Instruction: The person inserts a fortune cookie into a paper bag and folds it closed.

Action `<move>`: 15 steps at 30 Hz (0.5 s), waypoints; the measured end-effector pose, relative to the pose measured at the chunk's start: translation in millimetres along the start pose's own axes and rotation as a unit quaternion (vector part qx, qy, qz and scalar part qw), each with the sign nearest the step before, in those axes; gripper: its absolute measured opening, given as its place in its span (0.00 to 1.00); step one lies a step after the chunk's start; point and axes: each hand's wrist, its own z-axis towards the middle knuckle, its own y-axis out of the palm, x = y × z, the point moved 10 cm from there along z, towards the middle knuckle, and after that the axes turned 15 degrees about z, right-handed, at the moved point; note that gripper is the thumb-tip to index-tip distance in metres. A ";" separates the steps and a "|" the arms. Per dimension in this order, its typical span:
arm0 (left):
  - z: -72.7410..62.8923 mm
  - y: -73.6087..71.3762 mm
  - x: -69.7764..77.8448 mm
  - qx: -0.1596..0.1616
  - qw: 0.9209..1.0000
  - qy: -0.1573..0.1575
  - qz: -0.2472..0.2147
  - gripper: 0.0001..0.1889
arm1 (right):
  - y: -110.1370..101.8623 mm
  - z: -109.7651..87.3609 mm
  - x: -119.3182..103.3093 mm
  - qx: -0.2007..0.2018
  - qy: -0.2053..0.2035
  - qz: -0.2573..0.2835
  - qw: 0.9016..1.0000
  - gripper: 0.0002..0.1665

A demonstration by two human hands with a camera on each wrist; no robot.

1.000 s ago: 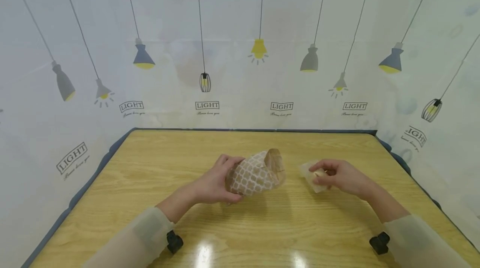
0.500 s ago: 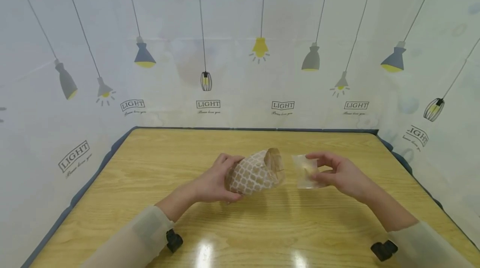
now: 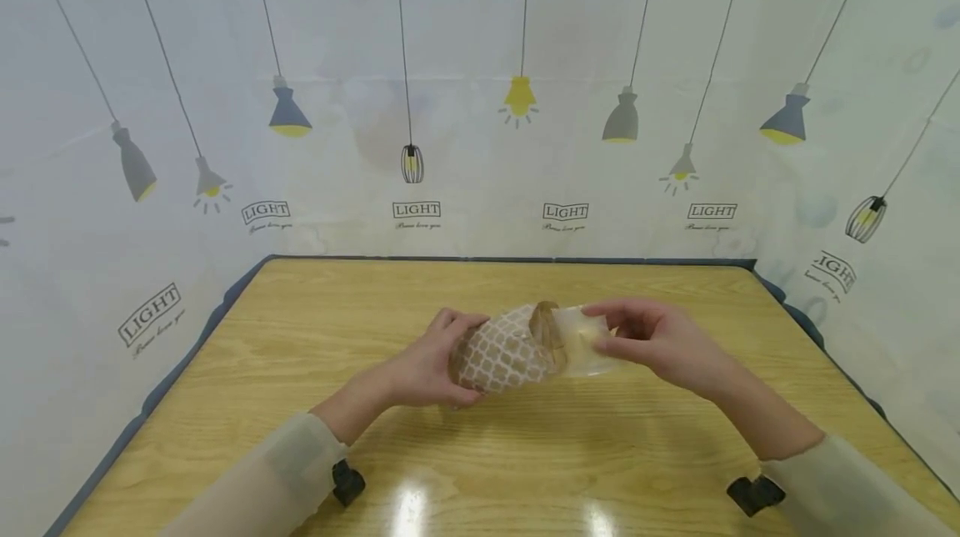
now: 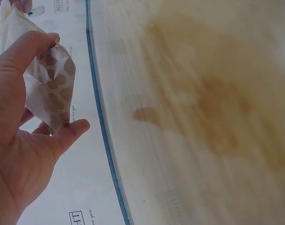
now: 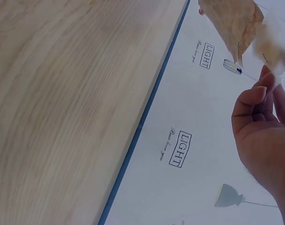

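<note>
Head view takes in both hands at once: the left hand (image 3: pixel 431 366) grasps the closed end of a patterned paper bag (image 3: pixel 502 349), and the right hand (image 3: pixel 663 345) pinches a translucent packet (image 3: pixel 576 343). Both things are between the hands, held up off the counter (image 3: pixel 480 462), the bag tilted with its mouth turned toward the right hand. The packet's near edge meets that mouth; how far inside it reaches, if at all, cannot be told.

Left wrist view gives the grip itself: the left hand's digits wrap the bag from two sides, and the paper end between them is creased and folded to a corner. Beyond that hand, a blurred brownish reflection (image 4: pixel 198 103) spreads over the glossy counter, far softer than the grain seen from the head.

Right wrist view adds the bag's plain brown paper, with a torn-looking edge facing the right hand, and a small dark mark on the packet, though the packet is partly blurred.

The bag is brown with a white lattice pattern, rounded out and wrinkled. The packet is flat and roughly square, cloudy at its margins, with something pale yellow at its middle, just beside the right hand's fingertips.
</note>
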 end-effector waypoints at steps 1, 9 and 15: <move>-0.1 0.3 0.3 0.000 1.000 0.000 -0.001 0.56 | 3.2 1.7 -2.2 -0.006 -0.005 0.000 1.000 0.24; -0.5 3.1 2.9 -0.006 1.000 0.005 -0.002 0.56 | 17.6 13.6 -2.9 -0.023 -0.023 -0.023 0.999 0.21; 0.1 4.3 4.7 -0.012 1.000 0.014 0.000 0.56 | 21.9 18.2 -5.0 -0.024 -0.024 -0.050 0.998 0.20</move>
